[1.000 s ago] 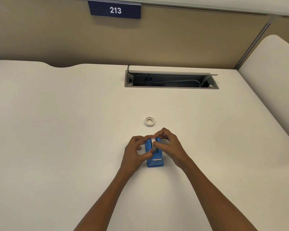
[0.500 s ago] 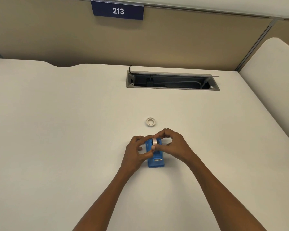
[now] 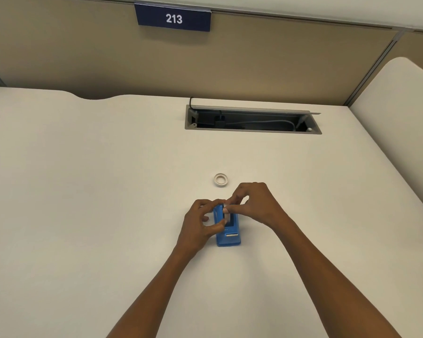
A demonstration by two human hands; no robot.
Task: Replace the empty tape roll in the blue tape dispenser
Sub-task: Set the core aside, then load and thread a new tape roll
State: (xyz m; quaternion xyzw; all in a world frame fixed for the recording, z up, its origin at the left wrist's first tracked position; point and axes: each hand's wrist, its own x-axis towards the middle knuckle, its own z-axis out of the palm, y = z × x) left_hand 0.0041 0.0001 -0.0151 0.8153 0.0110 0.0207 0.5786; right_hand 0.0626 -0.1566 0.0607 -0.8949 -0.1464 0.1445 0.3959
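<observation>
Hands (image 3: 200,223) (image 3: 257,203) on blue dispenser (image 3: 227,236) | spare roll (image 3: 221,179) beyond

Blue tape dispenser (image 3: 228,234): upright on the tabletop (image 3: 83,191), metal cutter end nearest the camera, open slot on top. White tape roll (image 3: 226,212) on edge in that slot. Empty roll (image 3: 221,179): flat, just beyond the dispenser.
</observation>
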